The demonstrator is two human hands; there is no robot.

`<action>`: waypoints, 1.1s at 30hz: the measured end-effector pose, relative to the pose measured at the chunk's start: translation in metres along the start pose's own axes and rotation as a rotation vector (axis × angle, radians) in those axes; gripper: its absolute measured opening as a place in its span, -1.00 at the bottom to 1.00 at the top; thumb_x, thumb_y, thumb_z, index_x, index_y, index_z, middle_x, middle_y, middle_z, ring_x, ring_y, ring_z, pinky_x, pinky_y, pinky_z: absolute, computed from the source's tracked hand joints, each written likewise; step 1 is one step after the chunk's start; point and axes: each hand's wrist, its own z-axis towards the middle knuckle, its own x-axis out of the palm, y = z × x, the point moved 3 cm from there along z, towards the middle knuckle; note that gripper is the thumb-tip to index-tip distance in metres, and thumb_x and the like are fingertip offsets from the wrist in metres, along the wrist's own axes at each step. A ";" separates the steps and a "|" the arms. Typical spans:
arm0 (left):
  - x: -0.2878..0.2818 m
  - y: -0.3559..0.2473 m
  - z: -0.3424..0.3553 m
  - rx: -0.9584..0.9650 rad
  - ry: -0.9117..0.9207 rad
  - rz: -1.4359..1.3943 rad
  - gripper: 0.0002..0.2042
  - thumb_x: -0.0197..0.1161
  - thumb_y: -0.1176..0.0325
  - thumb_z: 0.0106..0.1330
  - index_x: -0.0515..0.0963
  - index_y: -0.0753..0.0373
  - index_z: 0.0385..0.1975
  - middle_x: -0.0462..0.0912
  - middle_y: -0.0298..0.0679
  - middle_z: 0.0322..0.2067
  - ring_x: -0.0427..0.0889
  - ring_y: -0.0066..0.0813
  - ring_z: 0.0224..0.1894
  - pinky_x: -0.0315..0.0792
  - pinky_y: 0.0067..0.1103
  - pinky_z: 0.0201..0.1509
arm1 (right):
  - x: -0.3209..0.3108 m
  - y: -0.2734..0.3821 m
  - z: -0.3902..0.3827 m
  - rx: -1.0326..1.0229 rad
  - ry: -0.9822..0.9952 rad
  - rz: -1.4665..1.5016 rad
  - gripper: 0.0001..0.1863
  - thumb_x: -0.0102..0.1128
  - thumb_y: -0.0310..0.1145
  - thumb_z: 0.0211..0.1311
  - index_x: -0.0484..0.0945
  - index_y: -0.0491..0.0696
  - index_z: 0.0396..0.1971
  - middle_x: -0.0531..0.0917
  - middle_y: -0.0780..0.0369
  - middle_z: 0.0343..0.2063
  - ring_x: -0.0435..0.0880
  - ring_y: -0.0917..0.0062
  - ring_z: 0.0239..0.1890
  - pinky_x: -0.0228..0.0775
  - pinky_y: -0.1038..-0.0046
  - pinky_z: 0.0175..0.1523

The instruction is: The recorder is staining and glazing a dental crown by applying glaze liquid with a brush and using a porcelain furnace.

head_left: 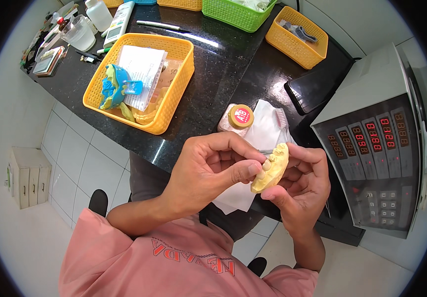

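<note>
A yellow dental plaster model (274, 174) with a row of teeth is held up over the table's front edge. My right hand (302, 180) grips it from the right, thumb below and fingers behind. From the left, the thumb and index finger of my left hand (213, 161) pinch at a pale dental crown (266, 165) on the model's tooth row; the fingertips partly cover it. Just behind my hands stands a jar (227, 119) with a gold lid and red label. White tissue paper (238, 198) lies under the model, with a pinkish brush (282, 118) beside it.
On the black table, a yellow basket (176, 106) holds a blue impression tray (117, 86), papers and yellow models. More baskets, green (233, 19) and yellow (292, 47), line the back. A control unit (372, 148) with red displays stands close on the right, near a black phone-like slab (305, 91).
</note>
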 end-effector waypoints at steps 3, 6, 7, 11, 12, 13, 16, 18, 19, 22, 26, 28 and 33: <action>0.001 0.003 0.000 0.020 -0.014 0.025 -0.85 0.31 0.49 0.27 0.56 0.40 -0.23 0.61 -0.17 -0.26 0.62 -0.59 -0.28 0.57 -0.68 -0.23 | 0.000 -0.001 0.000 0.007 -0.010 0.030 -0.30 0.53 -0.46 -0.05 0.27 -0.20 0.04 0.60 0.09 -0.22 0.71 0.47 -0.16 0.64 0.54 -0.10; 0.000 0.003 0.000 -0.010 -0.010 -0.022 -0.82 0.31 0.50 0.28 0.58 0.44 -0.19 0.67 -0.15 -0.23 0.63 -0.60 -0.25 0.55 -0.66 -0.14 | -0.001 -0.001 0.000 0.002 -0.004 0.022 -0.30 0.53 -0.47 -0.05 0.26 -0.20 0.04 0.60 0.09 -0.22 0.71 0.47 -0.17 0.64 0.54 -0.10; 0.000 0.003 0.000 -0.010 -0.010 -0.022 -0.82 0.31 0.50 0.28 0.58 0.44 -0.19 0.67 -0.15 -0.23 0.63 -0.60 -0.25 0.55 -0.66 -0.14 | -0.001 -0.001 0.000 -0.001 -0.001 0.020 -0.30 0.53 -0.47 -0.05 0.26 -0.20 0.04 0.60 0.09 -0.22 0.71 0.48 -0.17 0.64 0.54 -0.11; -0.001 0.004 0.000 -0.008 -0.004 -0.032 -0.82 0.31 0.49 0.28 0.58 0.44 -0.20 0.67 -0.15 -0.23 0.63 -0.59 -0.25 0.55 -0.66 -0.14 | 0.000 -0.001 0.000 0.001 0.007 0.014 -0.30 0.53 -0.48 -0.05 0.24 -0.18 0.04 0.60 0.09 -0.23 0.71 0.47 -0.17 0.64 0.54 -0.11; -0.001 0.003 0.000 -0.009 -0.006 -0.033 -0.82 0.31 0.49 0.28 0.58 0.44 -0.20 0.67 -0.15 -0.23 0.63 -0.59 -0.26 0.54 -0.66 -0.15 | 0.000 -0.002 0.000 0.001 0.006 0.014 -0.30 0.53 -0.48 -0.05 0.24 -0.18 0.04 0.60 0.09 -0.23 0.71 0.47 -0.17 0.64 0.54 -0.11; -0.001 0.004 0.000 -0.010 -0.006 -0.033 -0.82 0.31 0.49 0.28 0.58 0.44 -0.20 0.67 -0.15 -0.23 0.63 -0.59 -0.26 0.54 -0.66 -0.15 | 0.000 -0.001 0.000 -0.017 0.006 0.006 -0.30 0.53 -0.49 -0.05 0.26 -0.19 0.06 0.60 0.10 -0.23 0.71 0.48 -0.17 0.64 0.54 -0.11; 0.000 0.003 0.000 0.023 -0.012 0.009 -0.85 0.32 0.49 0.27 0.56 0.38 -0.23 0.62 -0.17 -0.26 0.63 -0.59 -0.28 0.57 -0.67 -0.23 | -0.001 0.001 0.001 -0.088 0.007 -0.090 -0.33 0.52 -0.51 -0.04 0.34 -0.21 0.07 0.61 0.13 -0.23 0.70 0.50 -0.19 0.64 0.54 -0.13; 0.001 0.001 -0.001 0.035 -0.043 0.020 -0.84 0.32 0.49 0.26 0.54 0.38 -0.23 0.63 -0.17 -0.25 0.64 -0.58 -0.26 0.58 -0.66 -0.20 | -0.001 0.005 0.003 -0.140 -0.001 -0.181 -0.37 0.50 -0.53 -0.03 0.40 -0.22 0.07 0.61 0.14 -0.24 0.70 0.51 -0.20 0.64 0.55 -0.14; 0.001 0.000 0.000 0.033 -0.032 0.023 -0.84 0.32 0.49 0.26 0.54 0.38 -0.23 0.63 -0.17 -0.25 0.64 -0.58 -0.26 0.58 -0.66 -0.20 | 0.000 0.007 0.006 -0.136 -0.002 -0.233 -0.42 0.48 -0.55 -0.02 0.45 -0.23 0.05 0.62 0.15 -0.25 0.70 0.52 -0.22 0.63 0.55 -0.16; 0.000 0.004 0.000 0.009 -0.048 0.032 -0.82 0.33 0.50 0.25 0.52 0.38 -0.22 0.63 -0.17 -0.23 0.65 -0.56 -0.23 0.59 -0.64 -0.14 | 0.003 0.009 0.003 -0.137 -0.062 -0.288 -0.51 0.45 -0.56 0.00 0.52 -0.24 0.00 0.63 0.15 -0.25 0.69 0.53 -0.26 0.63 0.55 -0.20; 0.002 0.008 -0.003 0.045 -0.077 0.039 -0.79 0.36 0.52 0.22 0.50 0.37 -0.21 0.63 -0.17 -0.22 0.65 -0.54 -0.20 0.59 -0.62 -0.10 | 0.006 0.005 -0.010 -0.280 -0.174 -0.418 -0.55 0.45 -0.56 -0.01 0.55 -0.24 -0.05 0.65 0.10 -0.26 0.70 0.47 -0.29 0.62 0.53 -0.23; 0.001 0.010 -0.004 0.043 -0.073 0.047 -0.77 0.36 0.53 0.21 0.49 0.37 -0.20 0.63 -0.17 -0.22 0.65 -0.53 -0.19 0.59 -0.62 -0.10 | 0.008 0.004 -0.015 -0.317 -0.206 -0.466 -0.56 0.46 -0.55 -0.02 0.56 -0.25 -0.08 0.66 0.09 -0.26 0.70 0.46 -0.29 0.62 0.53 -0.23; 0.003 0.007 -0.004 0.012 -0.029 0.059 -0.73 0.36 0.57 0.20 0.50 0.39 -0.12 0.63 -0.17 -0.20 0.64 -0.54 -0.11 0.55 -0.62 0.03 | 0.012 0.002 -0.024 -0.403 -0.273 -0.586 -0.59 0.45 -0.56 -0.03 0.57 -0.27 -0.12 0.66 0.07 -0.28 0.70 0.45 -0.32 0.61 0.54 -0.25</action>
